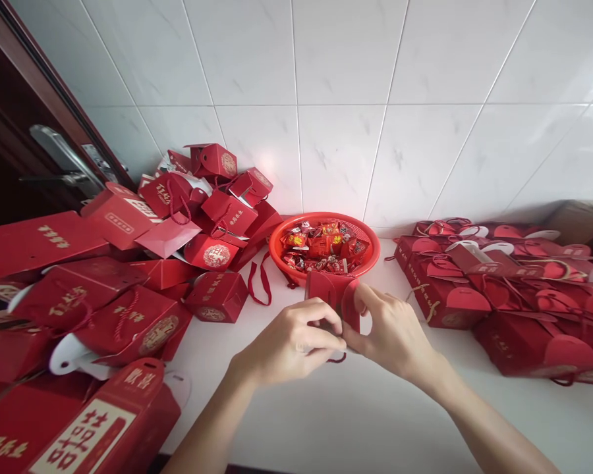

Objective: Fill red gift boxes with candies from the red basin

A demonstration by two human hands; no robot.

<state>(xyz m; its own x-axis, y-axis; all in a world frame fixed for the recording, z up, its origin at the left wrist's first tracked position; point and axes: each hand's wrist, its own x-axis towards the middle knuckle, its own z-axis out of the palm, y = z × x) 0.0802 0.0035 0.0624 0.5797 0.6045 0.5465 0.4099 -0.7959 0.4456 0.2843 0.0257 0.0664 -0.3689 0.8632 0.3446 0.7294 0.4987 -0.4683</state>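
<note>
A small red gift box (326,286) stands on the white table in front of the basket, between my two hands. My left hand (296,339) has its fingers bent against the box's near left side. On the right side, my right hand (388,322) pinches a rounded flap of the box between thumb and fingers. A dark red cord end shows below the box, near my left fingertips. Just behind stands a red-orange plastic basket (275,245) with wrapped candies (321,247) in it.
A loose heap of red gift boxes (217,253) fills the left side, some with flaps standing up. Closed red boxes with cords (534,345) stand in rows at the right. A tiled wall (340,151) rises behind; a door handle (64,155) is at the far left.
</note>
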